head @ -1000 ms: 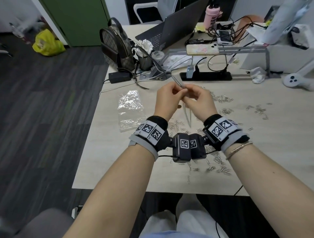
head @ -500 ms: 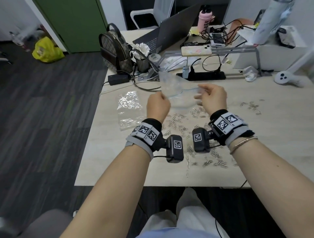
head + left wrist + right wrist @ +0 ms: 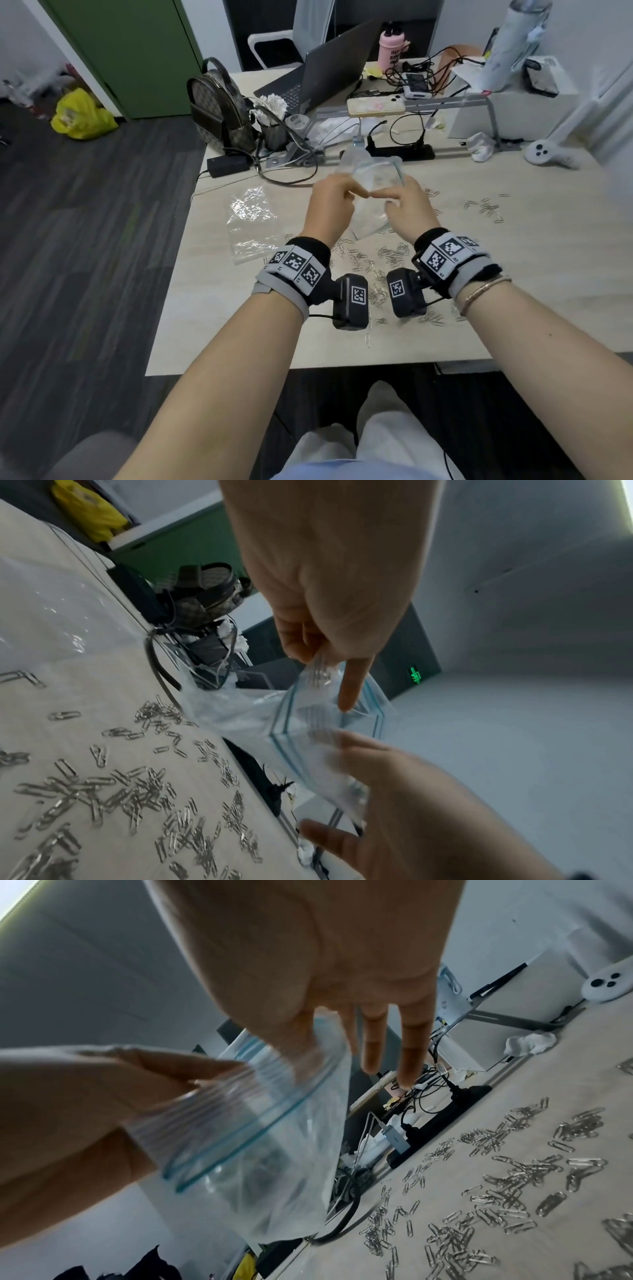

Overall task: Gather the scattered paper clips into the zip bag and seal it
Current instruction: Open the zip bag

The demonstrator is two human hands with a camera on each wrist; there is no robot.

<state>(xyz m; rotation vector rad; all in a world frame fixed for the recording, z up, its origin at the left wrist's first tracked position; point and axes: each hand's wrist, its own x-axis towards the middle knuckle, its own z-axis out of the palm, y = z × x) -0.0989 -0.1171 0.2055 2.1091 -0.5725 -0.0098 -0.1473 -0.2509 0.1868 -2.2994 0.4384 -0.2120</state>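
Now both hands, left hand (image 3: pixel 329 205) and right hand (image 3: pixel 407 209), pinch the zip bag (image 3: pixel 373 178) open above the paper clips (image 3: pixel 387 260)

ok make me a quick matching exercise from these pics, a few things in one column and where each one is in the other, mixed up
Things:
1. zip bag
2. paper clips
3. pink bottle
4. yellow bag

Places:
A. on the floor by the green door
B. scattered on the table
C. at the table's far edge, behind the laptop
D. held above the table by left hand and right hand

Pairs: 1-D, 2-B, 3-C, 4-A
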